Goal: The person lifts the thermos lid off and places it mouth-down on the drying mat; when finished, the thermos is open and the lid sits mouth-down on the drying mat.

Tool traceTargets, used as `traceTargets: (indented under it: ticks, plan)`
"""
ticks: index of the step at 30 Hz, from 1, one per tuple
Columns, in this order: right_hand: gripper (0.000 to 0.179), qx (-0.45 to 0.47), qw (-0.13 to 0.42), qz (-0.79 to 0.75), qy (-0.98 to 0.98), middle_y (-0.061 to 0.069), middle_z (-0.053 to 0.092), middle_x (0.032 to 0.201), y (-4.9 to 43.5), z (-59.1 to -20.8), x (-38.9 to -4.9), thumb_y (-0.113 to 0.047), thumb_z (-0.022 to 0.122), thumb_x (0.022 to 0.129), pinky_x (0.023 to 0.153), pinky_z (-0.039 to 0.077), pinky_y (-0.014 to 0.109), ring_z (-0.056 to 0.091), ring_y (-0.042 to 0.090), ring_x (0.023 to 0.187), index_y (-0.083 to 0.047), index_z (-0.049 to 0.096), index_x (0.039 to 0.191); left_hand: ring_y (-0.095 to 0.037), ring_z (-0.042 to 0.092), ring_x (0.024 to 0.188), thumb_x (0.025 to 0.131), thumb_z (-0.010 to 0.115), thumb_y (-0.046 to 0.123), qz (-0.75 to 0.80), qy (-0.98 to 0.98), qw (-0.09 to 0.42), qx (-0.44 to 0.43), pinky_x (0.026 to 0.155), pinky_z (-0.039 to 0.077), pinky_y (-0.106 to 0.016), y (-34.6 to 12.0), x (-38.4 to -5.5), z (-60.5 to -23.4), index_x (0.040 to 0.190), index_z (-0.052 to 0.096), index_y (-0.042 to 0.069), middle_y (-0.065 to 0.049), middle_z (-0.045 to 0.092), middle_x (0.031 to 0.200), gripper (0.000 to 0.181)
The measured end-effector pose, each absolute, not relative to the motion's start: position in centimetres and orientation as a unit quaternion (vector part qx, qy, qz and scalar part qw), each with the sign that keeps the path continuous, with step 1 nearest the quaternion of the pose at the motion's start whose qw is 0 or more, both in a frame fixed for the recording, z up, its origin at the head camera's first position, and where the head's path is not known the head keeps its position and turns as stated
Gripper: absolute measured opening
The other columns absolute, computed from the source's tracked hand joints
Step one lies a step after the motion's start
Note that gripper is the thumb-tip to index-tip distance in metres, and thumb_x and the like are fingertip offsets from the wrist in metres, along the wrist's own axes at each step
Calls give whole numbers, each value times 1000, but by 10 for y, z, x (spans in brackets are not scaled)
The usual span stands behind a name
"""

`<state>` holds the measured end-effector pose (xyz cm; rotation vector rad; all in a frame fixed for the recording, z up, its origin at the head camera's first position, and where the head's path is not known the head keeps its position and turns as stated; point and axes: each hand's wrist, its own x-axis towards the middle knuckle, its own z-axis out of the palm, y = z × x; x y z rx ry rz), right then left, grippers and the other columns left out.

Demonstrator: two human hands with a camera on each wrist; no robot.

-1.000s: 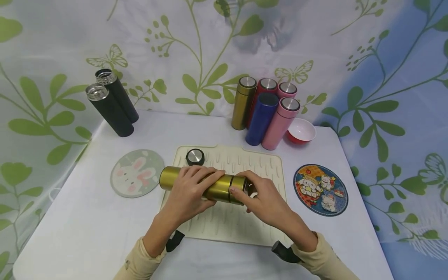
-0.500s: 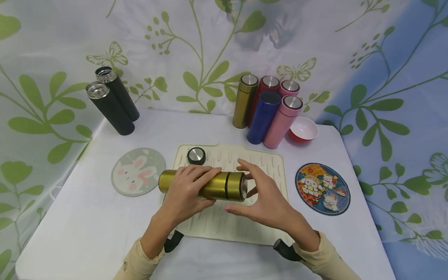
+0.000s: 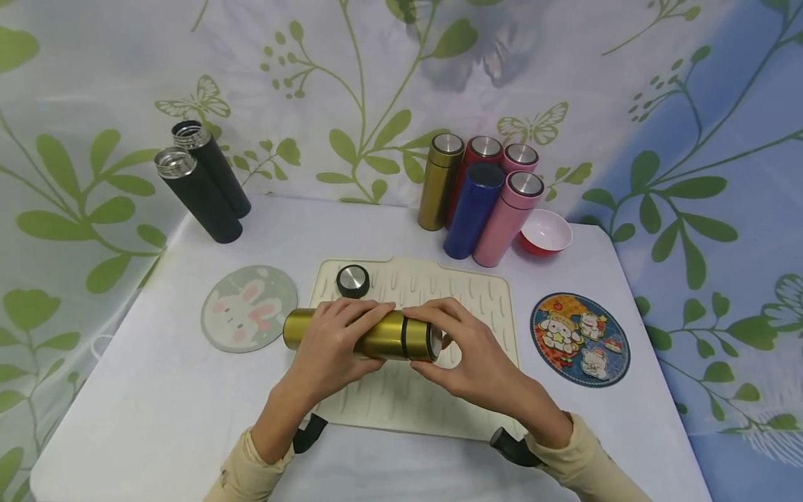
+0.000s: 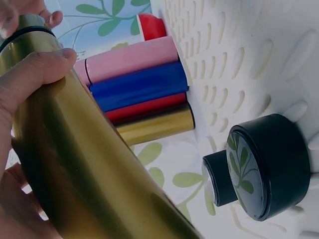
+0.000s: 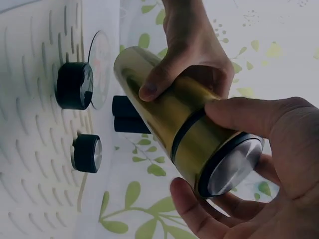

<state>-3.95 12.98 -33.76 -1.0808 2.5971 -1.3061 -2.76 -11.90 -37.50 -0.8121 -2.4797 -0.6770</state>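
A gold thermos bottle (image 3: 384, 339) lies sideways above the cream ridged mat (image 3: 401, 408) in the head view. My left hand (image 3: 339, 341) grips its body from above, the thumb on the near side. At the other end, my right hand (image 3: 479, 359) pinches the gold lid (image 5: 215, 149) between thumb and fingers. The lid has a steel disc on its end, and a dark ring divides it from the body. Two black caps with shiny tops rest on the mat: a nearer cap (image 4: 271, 167) and a farther cap (image 4: 219, 179). Only the farther one shows in the head view.
Two lidless black bottles (image 3: 203, 195) stand at the back left. Upright gold, red, blue and pink thermoses (image 3: 473, 213) cluster at the back right beside a red-and-white bowl (image 3: 546, 232). A rabbit coaster (image 3: 249, 309) lies left of the mat, a cartoon coaster (image 3: 580, 340) right.
My right hand lets go of the lid, its fingers spread half a second ago, and now pinches the lid again. My left hand keeps its grip on the thermos, nearly still.
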Motion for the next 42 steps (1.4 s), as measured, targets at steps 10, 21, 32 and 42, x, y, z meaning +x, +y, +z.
traceTargets:
  ticks: [10, 21, 32, 42]
  plan:
    - [63, -439, -71, -402, 801, 8, 49, 136, 129, -337, -39, 11, 78, 74, 88, 46, 37, 45, 23, 120, -23, 69, 127, -23, 60, 110, 62, 96, 28, -282, -895, 190, -290, 85, 47, -45, -121, -26, -371, 135, 64, 18, -2, 67, 120, 80]
    - [69, -492, -173, -425, 740, 15, 55, 128, 120, -336, -39, 23, 40, 61, 101, 38, 43, 47, 34, 117, -18, 75, 104, -19, 60, 113, 64, 96, 31, -331, -883, 160, -292, 90, 48, -44, -121, -25, -366, 137, 62, 18, 0, 66, 124, 81]
    - [55, -532, -238, -431, 689, 15, 60, 117, 113, -328, -40, 18, 36, 72, 96, 42, 41, 49, 38, 111, -19, 74, 86, -10, 62, 104, 64, 96, 30, -438, -848, 47, -295, 84, 51, -33, -124, -23, -359, 136, 63, 25, 13, 66, 122, 79]
    - [58, -464, -257, -457, 714, 23, 59, 116, 140, -305, -51, 13, 33, 63, 85, 39, 30, 49, 37, 108, -12, 75, 92, -13, 62, 105, 65, 96, 20, -500, -832, 43, -237, 84, 49, -32, -152, -16, -355, 138, 61, 25, 11, 64, 128, 82]
